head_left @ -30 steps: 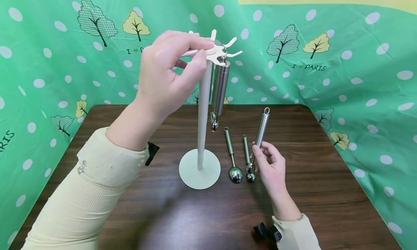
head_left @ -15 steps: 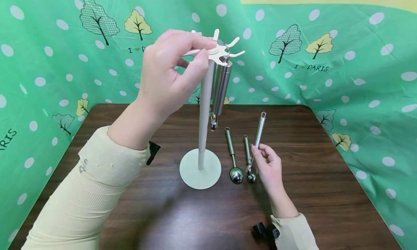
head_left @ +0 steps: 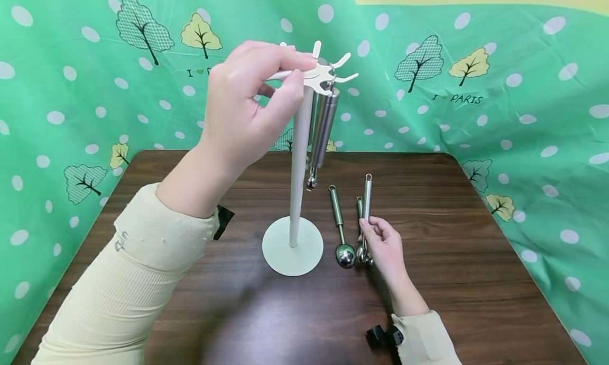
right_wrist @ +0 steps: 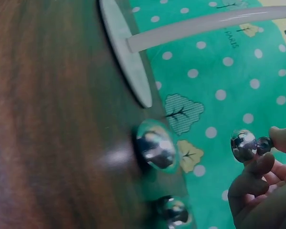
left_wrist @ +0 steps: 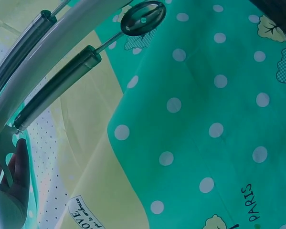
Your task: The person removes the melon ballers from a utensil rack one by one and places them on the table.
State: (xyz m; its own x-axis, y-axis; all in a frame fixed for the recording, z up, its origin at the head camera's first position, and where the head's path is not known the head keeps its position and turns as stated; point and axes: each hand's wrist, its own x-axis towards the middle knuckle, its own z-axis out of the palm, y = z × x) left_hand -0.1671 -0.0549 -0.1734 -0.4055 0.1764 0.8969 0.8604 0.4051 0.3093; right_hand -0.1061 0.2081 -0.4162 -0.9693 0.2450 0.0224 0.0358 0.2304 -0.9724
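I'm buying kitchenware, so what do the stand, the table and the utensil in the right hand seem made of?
Stand: perhaps painted metal or plastic, smooth, evenly pale.
Table: wood or laminate, with dark grain and soft sheen.
Utensil in the right hand: likely polished steel, mirror-bright end.

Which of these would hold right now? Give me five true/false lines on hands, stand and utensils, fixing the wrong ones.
1. The left hand grips the stand near its hooked top. True.
2. The stand is tipped over. False: it is upright, its round base on the table.
3. The right hand holds a metal utensil. True.
4. Nothing hangs from the stand. False: at least one hanging utensil is there.
5. In the head view, a scoop lies between base and right hand. True.
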